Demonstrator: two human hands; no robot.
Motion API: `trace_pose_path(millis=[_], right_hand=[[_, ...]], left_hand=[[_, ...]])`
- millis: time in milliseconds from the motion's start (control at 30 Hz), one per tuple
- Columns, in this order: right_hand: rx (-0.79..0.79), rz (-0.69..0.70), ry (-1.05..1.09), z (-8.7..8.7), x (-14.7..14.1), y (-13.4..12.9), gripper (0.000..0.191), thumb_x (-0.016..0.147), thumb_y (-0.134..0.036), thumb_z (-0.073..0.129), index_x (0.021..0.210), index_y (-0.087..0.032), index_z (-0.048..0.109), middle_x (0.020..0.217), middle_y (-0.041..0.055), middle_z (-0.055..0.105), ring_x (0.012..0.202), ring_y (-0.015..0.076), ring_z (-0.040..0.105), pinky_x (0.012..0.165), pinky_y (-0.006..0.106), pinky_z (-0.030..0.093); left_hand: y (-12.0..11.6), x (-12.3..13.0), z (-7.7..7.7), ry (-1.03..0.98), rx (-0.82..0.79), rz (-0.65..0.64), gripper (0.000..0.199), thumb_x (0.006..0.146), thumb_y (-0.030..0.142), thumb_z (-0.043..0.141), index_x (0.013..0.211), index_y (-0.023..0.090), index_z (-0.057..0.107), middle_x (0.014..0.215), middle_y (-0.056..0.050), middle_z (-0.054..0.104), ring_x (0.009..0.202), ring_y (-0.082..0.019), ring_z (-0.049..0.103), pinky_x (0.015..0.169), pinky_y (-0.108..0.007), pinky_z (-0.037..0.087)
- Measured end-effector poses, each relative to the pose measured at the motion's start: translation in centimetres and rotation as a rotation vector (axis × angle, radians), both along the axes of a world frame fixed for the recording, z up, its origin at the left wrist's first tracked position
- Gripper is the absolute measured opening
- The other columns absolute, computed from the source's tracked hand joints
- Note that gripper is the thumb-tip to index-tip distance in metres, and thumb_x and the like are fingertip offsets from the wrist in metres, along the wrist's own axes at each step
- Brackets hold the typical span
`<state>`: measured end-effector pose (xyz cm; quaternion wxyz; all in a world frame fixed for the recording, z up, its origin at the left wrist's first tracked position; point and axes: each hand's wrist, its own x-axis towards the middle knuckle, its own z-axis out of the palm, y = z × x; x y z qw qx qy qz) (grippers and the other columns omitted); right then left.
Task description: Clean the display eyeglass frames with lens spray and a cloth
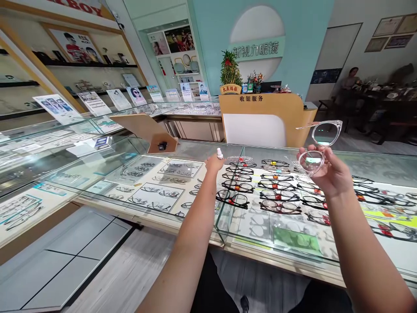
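My right hand (335, 173), raised above the glass counter, grips a pair of clear-framed eyeglasses (326, 133) at the middle. One lens stands above the fingers, the other lies against them, and a thin temple points left. Stretched forward over the counter, my left hand (214, 164) is closed around a small white spray bottle (220, 153); only its white top shows above the fingers. Just right of that hand, rows of dark-framed glasses (237, 186) with red tags are laid out on the counter.
A glass display counter (228, 241) spans the front, with more frames inside. A tilted wooden-backed mirror or stand (143, 130) stands at the left. Behind are a wooden cashier desk (263, 104) and shelves. A person (351, 80) sits at the far right.
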<state>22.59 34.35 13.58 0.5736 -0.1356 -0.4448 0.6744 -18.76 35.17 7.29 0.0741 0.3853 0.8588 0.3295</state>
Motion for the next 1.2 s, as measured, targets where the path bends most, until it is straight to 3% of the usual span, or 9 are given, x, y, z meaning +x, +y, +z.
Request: trace_pose_path(millis=[167, 267, 467, 633, 800, 867, 1000, 1133, 1200], right_hand=[[0.053, 0.021, -0.009, 0.3, 0.0, -0.3, 0.022, 0.082, -0.045, 0.093, 0.089, -0.033, 0.076, 0.107, -0.0059, 0.082, 0.117, 0.0190, 0.077, 0.111, 0.035, 0.063], [0.058, 0.030, 0.009, 0.6, -0.1, -0.6, 0.021, 0.083, -0.043, 0.092, 0.089, -0.033, 0.076, 0.107, -0.0060, 0.081, 0.117, 0.0182, 0.076, 0.109, 0.034, 0.064], [0.053, -0.038, -0.040, 1.1, -1.1, -1.9, 0.025, 0.078, -0.045, 0.096, 0.088, -0.032, 0.077, 0.108, 0.0002, 0.081, 0.118, 0.0248, 0.076, 0.114, 0.043, 0.060], [0.028, 0.002, -0.110, 0.7, -2.9, -2.5, 0.031, 0.075, -0.048, 0.098, 0.087, -0.029, 0.076, 0.106, 0.0043, 0.082, 0.115, 0.0253, 0.076, 0.114, 0.043, 0.059], [0.011, 0.058, -0.131, 0.0, -3.9, -2.1, 0.026, 0.079, -0.044, 0.096, 0.087, -0.028, 0.077, 0.102, 0.0029, 0.081, 0.106, 0.0208, 0.075, 0.109, 0.038, 0.060], [-0.002, 0.073, -0.125, -0.2, -4.2, -2.0, 0.027, 0.079, -0.044, 0.096, 0.084, -0.027, 0.076, 0.102, 0.0026, 0.080, 0.104, 0.0200, 0.074, 0.108, 0.038, 0.060], [-0.022, 0.102, -0.150, -0.2, -4.6, -2.2, 0.031, 0.076, -0.045, 0.098, 0.082, -0.026, 0.074, 0.101, 0.0031, 0.080, 0.101, 0.0199, 0.073, 0.105, 0.037, 0.059], [-0.016, 0.110, -0.219, -0.3, -5.2, -2.4, 0.035, 0.074, -0.047, 0.099, 0.079, -0.025, 0.072, 0.099, 0.0031, 0.081, 0.095, 0.0183, 0.071, 0.093, 0.033, 0.056], [-0.017, 0.107, -0.276, -0.6, -5.6, -2.3, 0.036, 0.074, -0.048, 0.098, 0.079, -0.025, 0.071, 0.099, 0.0029, 0.082, 0.093, 0.0179, 0.069, 0.085, 0.032, 0.052]], left_hand=[[-0.4, -0.6, 0.9, -0.198, 0.210, -0.024, 0.024, 0.085, 0.036, 0.070, 0.104, 0.023, 0.064, 0.101, -0.010, 0.072, 0.121, -0.034, 0.065, 0.110, -0.049, 0.044], [-0.7, 0.1, 2.4, -0.329, 0.396, -0.085, 0.022, 0.083, 0.034, 0.062, 0.101, 0.023, 0.056, 0.097, -0.007, 0.067, 0.109, -0.028, 0.067, 0.100, -0.045, 0.050], [-2.3, 5.2, 6.0, -0.674, 0.675, -0.484, 0.035, 0.069, 0.043, 0.059, 0.095, 0.025, 0.044, 0.094, -0.004, 0.061, 0.093, -0.020, 0.067, 0.074, -0.034, 0.058], [-4.4, 9.6, 7.0, -0.856, 0.609, -0.823, 0.035, 0.057, 0.037, 0.064, 0.080, 0.025, 0.041, 0.077, -0.004, 0.049, 0.077, -0.021, 0.058, 0.052, -0.031, 0.047], [-5.2, 11.7, 6.8, -0.993, 0.471, -1.128, 0.041, 0.065, 0.047, 0.070, 0.075, 0.025, 0.037, 0.072, -0.004, 0.040, 0.070, -0.021, 0.049, 0.051, -0.034, 0.040], [-5.4, 12.3, 6.8, -1.047, 0.437, -1.170, 0.047, 0.076, 0.065, 0.064, 0.073, 0.025, 0.040, 0.071, -0.004, 0.040, 0.069, -0.021, 0.049, 0.050, -0.034, 0.038], [-5.4, 13.1, 6.9, -1.060, 0.379, -1.110, 0.085, 0.082, 0.103, 0.016, 0.069, 0.025, 0.046, 0.069, -0.006, 0.042, 0.068, -0.022, 0.051, 0.049, -0.036, 0.041], [-4.6, 13.6, 6.1, -0.925, 0.434, -1.050, 0.094, 0.084, 0.103, 0.007, 0.063, 0.024, 0.051, 0.067, -0.007, 0.046, 0.066, -0.021, 0.055, 0.052, -0.035, 0.044], [-4.3, 13.7, 5.4, -0.688, 0.494, -0.979, 0.089, 0.090, 0.098, 0.013, 0.061, 0.023, 0.052, 0.065, -0.006, 0.049, 0.061, -0.019, 0.053, 0.054, -0.035, 0.044]])
